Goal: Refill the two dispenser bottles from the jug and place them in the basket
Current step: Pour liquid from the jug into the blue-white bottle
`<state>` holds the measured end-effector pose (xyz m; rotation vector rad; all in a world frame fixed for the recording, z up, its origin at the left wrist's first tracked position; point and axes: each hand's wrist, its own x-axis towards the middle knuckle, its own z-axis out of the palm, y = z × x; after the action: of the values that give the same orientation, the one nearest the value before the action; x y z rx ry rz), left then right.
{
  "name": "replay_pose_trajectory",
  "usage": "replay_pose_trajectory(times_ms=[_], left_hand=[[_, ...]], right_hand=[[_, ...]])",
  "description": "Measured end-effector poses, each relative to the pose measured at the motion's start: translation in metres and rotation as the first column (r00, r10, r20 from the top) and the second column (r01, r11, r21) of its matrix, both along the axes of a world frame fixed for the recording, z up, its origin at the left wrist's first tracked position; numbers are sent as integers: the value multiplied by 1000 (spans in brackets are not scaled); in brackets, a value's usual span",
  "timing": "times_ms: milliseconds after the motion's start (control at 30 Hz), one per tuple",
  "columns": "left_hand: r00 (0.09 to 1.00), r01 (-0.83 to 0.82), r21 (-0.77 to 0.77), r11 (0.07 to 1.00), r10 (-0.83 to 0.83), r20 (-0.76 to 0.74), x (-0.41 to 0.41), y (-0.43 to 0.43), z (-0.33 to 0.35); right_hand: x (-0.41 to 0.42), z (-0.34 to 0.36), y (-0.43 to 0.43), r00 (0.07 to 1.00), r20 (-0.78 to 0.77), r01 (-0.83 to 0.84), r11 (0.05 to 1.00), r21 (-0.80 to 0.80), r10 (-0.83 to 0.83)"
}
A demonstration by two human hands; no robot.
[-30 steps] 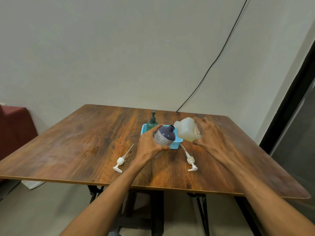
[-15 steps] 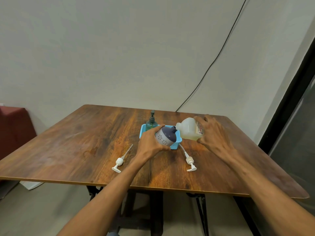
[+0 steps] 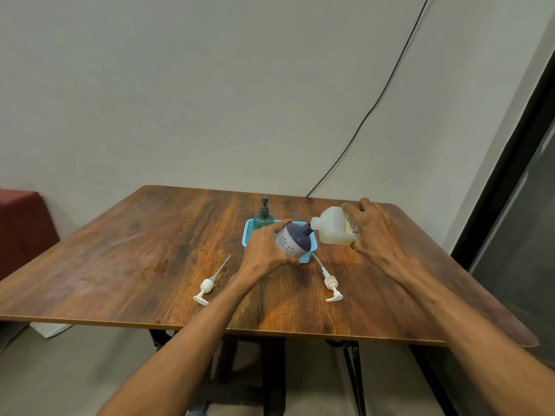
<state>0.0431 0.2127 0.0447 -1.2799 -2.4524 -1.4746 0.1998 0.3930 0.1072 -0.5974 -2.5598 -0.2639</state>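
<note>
My left hand [image 3: 264, 250] grips a round purple and white dispenser bottle [image 3: 292, 240], tilted with its open neck pointing right. My right hand [image 3: 375, 232] holds a translucent jug [image 3: 332, 225] of yellowish liquid on its side, its mouth touching the bottle's neck. Both are held over the blue basket [image 3: 248, 235]. A green dispenser bottle [image 3: 263, 217] with its pump on stands in the basket's far left corner. Two white pump heads lie on the table: one [image 3: 207, 288] at the left and one [image 3: 332, 288] at the right.
The wooden table [image 3: 135, 250] stands against a plain wall, with a black cable [image 3: 375, 106] running down to its back edge. A dark red seat [image 3: 21, 223] is at the far left. A dark door frame [image 3: 510, 163] rises at the right.
The jug has tipped further over and its mouth has met the bottle's neck. The bottle has tilted a little more towards the jug.
</note>
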Motion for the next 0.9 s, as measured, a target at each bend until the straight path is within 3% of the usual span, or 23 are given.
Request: replay_pose_trajectory(times_ms=[900], left_hand=[[999,2,-18,1000,-3,-45,-4,-1,4]], right_hand=[[0,15,-10,997,71,25,998,63,-29]])
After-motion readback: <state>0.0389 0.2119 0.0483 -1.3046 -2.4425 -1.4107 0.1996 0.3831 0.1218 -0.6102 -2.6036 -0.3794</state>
